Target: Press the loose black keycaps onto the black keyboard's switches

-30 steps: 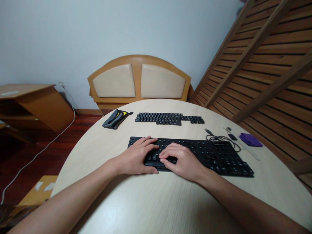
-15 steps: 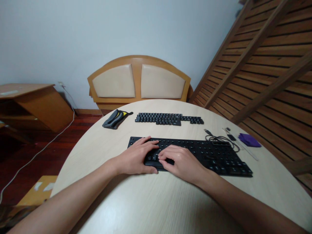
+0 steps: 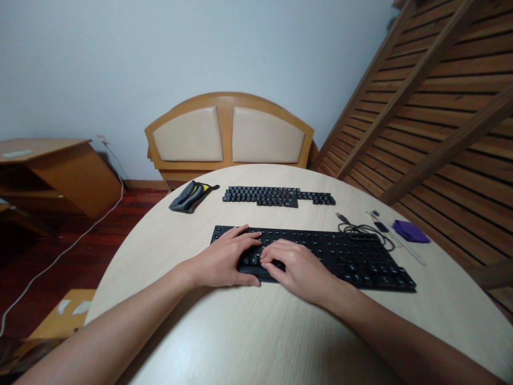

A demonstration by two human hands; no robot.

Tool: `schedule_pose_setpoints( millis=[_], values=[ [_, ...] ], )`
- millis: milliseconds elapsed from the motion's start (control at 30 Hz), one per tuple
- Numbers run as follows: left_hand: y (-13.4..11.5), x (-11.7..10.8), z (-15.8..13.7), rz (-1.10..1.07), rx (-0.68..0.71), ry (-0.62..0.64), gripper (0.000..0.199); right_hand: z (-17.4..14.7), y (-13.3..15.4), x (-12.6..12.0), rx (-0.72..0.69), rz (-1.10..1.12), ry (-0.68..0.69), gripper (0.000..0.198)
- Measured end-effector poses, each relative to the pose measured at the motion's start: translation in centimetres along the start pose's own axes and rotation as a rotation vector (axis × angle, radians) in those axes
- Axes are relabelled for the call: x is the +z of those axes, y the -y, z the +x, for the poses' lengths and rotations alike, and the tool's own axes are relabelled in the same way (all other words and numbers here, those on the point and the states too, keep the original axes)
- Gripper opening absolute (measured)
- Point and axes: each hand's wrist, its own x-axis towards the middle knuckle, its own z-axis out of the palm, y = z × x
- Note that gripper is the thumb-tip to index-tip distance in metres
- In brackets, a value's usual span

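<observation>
A black keyboard (image 3: 344,251) lies on the round table; much of its key area shows bare key posts, with keycaps (image 3: 248,260) in place near my fingers. My left hand (image 3: 224,256) rests over its left end, fingers across the top and thumb along the near edge, holding it. Right beside it, my right hand (image 3: 296,264) is bent down over the keys, thumb and forefinger pinched together. What sits between those fingertips is hidden. Beyond the keyboard, loose black keycaps (image 3: 260,195) are laid out in rows in a keyboard pattern.
A grey, black and yellow pouch (image 3: 191,197) lies at the far left of the pale table (image 3: 240,337). At the right are a coiled USB cable (image 3: 348,222), a thin white stick (image 3: 409,250), small dark items (image 3: 380,226) and a purple cloth (image 3: 411,231). A wooden headboard (image 3: 228,128) stands behind.
Almost nothing differs. Both hands keep their places on the keyboard, and the whole view has shifted only slightly.
</observation>
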Motion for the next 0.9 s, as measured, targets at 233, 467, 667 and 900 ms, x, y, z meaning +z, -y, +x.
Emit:
schedule_pose_setpoints(
  millis=[233, 467, 667, 900],
  values=[
    [0.1, 0.1, 0.0, -0.032, -0.008, -0.008, 0.078, -0.2, -0.3, 0.6, -0.012, 0.067, -0.068, 0.014],
    [0.1, 0.0, 0.0, -0.011, 0.000, -0.002, 0.079, -0.3, -0.9, 1.0, -0.020, 0.107, -0.115, 0.011],
    [0.1, 0.1, 0.0, -0.004, 0.022, -0.008, 0.070, -0.2, -0.8, 0.9, 0.037, 0.195, -0.143, 0.010],
    [0.5, 0.4, 0.0, -0.009, 0.016, -0.027, 0.082, 0.7, -1.1, 0.0, 0.128, 0.145, -0.219, 0.010]
  ],
)
